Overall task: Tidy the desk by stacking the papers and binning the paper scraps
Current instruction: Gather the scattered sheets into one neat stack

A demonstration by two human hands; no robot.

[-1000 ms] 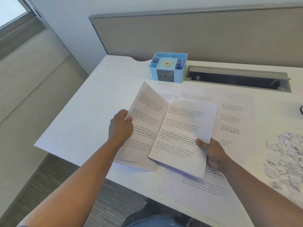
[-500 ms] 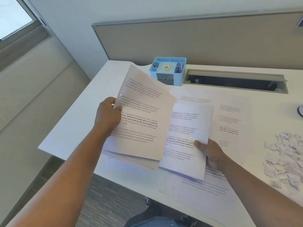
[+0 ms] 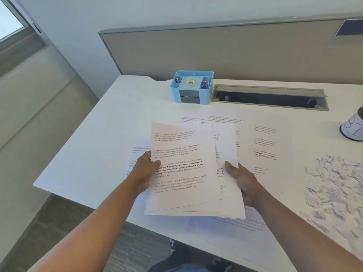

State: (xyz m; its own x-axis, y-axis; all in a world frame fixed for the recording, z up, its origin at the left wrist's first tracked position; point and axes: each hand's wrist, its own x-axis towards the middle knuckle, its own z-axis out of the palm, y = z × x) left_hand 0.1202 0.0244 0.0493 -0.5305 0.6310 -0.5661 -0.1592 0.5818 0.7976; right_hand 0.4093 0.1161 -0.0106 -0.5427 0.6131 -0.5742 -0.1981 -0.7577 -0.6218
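**Printed sheets held in both hands above the tabletop**

The top page of the held papers (image 3: pixel 182 169) carries four short paragraphs of printed text. The third is partly bold and reads "…Defined by a slower pace, it is centered around strong community bonds, local traditions, and primary activities like agriculture." The other paragraphs appear to repeat the same wording in lighter type, too faint to read in full.

The left hand (image 3: pixel 144 170) pinches the left edge of the sheets, thumb on the printed face and fingers underneath. The right hand (image 3: pixel 242 178) grips the right side of the fanned bundle, thumb on top. The pages are unevenly aligned, their lower corners splayed, and held just over the near edge of the white tabletop (image 3: pixel 94 154).

More loose sheets (image 3: pixel 263 142) with the same text lie flat on the tabletop beneath and beyond the bundle. A heap of torn paper scraps (image 3: pixel 334 189) sits at the right, well apart from the hands. A blue desk organizer (image 3: pixel 191 88) holding a tape roll (image 3: pixel 190 82) stands at the back, beside a grey cable tray (image 3: pixel 271 97). A white cup (image 3: pixel 353 128) with black markings, illegible, is at the far right.
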